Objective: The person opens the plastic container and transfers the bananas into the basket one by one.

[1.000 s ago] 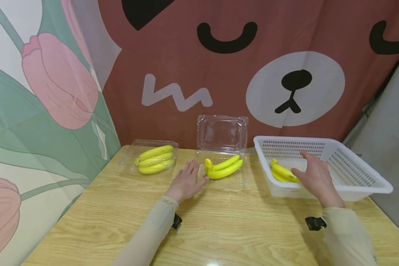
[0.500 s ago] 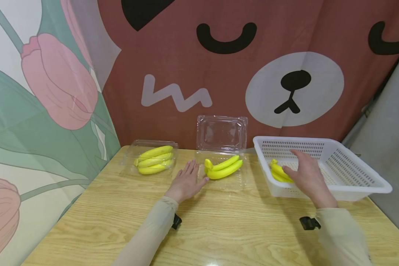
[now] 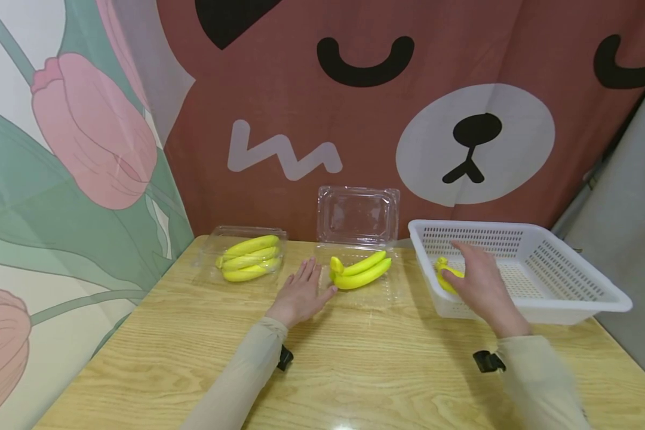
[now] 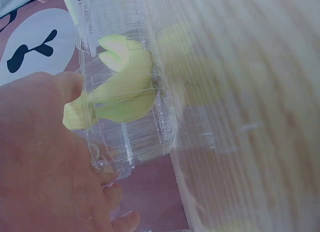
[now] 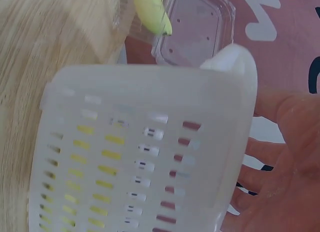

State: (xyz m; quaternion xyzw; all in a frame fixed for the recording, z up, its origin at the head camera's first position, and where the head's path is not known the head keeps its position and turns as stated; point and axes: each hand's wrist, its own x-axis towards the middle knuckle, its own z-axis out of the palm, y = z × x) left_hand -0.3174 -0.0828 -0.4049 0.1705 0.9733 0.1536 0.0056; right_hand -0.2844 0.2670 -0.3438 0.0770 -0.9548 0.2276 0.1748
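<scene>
In the head view my left hand (image 3: 299,294) lies with straight fingers at the left edge of an open clear plastic clamshell box (image 3: 358,218). Inside that box sits a bunch of bananas (image 3: 362,276); the left wrist view shows the thumb right at the box wall, beside the bananas (image 4: 125,87). My right hand (image 3: 481,283) hovers over the front of a white plastic basket (image 3: 586,307), fingers spread and relaxed, holding nothing. Below it, partly hidden by the hand, more bananas (image 3: 445,280) lie in the basket's left end. Their yellow shows through the slots of the basket wall (image 5: 120,87).
A closed clear clamshell box (image 3: 209,245) holding bananas (image 3: 249,260) stands at the left on the wooden table (image 3: 355,370). Behind the table hangs a curtain (image 3: 279,197) printed with a bear's face. The open box's raised lid stands close to it.
My right hand has moved left over the basket, covering more of the bananas there. The left hand has stayed in place beside the open box.
</scene>
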